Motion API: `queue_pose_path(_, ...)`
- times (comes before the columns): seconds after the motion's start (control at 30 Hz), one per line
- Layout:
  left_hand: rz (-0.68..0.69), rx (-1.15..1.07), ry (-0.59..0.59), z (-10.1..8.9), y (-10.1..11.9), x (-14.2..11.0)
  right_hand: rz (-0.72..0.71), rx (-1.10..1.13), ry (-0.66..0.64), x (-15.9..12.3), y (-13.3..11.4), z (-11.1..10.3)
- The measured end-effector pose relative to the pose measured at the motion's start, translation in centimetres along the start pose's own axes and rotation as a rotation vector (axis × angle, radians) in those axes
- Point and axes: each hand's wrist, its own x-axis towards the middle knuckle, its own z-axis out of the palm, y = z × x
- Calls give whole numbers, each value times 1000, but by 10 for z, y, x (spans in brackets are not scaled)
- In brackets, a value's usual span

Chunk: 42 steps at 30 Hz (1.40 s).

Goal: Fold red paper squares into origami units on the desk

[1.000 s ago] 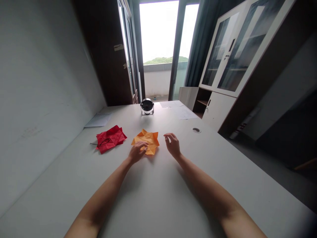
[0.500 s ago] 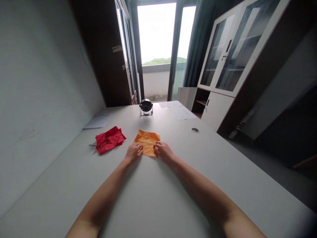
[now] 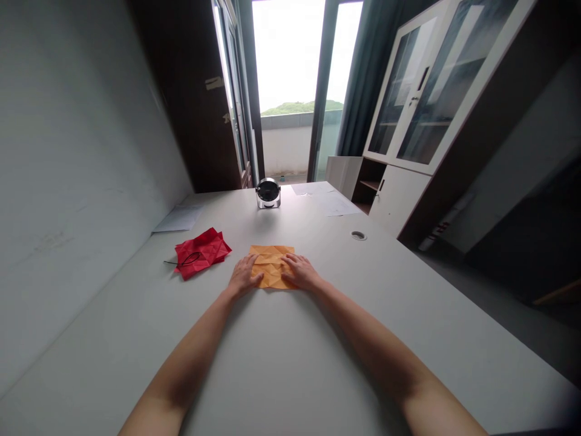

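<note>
A creased sheet of orange paper lies nearly flat on the white table. My left hand rests on its left side, fingers stretched forward and thumb apart. On the right side, my right hand presses down with its fingers spread over the paper's edge. Fold lines cross the sheet between the two hands. To the left lie creased red paper sheets, overlapping one another, with a thin black cord looped on top.
A round black and silver device on a stand is at the table's far end. White papers lie at the back right, another paper by the left wall. A round cable hole sits near the right edge.
The orange paper's raised far edge has come down, and the sheet lies flatter. My fingers, curled before, are now stretched out over its sides.
</note>
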Motion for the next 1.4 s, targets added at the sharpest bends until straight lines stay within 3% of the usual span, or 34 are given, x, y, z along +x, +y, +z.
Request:
queue_pose_path(0.5,-99,-4,38,0,-11,3,78,21,154,0,-4,-1)
queue_pose_path(0.67,-87,-97,119,0,-14,3,61,108,256,3,3,3)
queue_pose_path(0.9,-60,-445,299,-11,-6,4,90,491,439,3,4,-4)
queue_pose_path(1.03,-136,-722,334,-11,0,6,152,709,515,3,0,-7)
queue_pose_path(1.13,-184,-804,320,-8,4,7,202,814,532,5,0,-5)
queue_pose_path(1.3,-298,-558,243,-8,5,5,286,650,420,5,6,1)
queue_pose_path(1.4,-263,-295,233,-11,9,3,321,460,346,3,6,1)
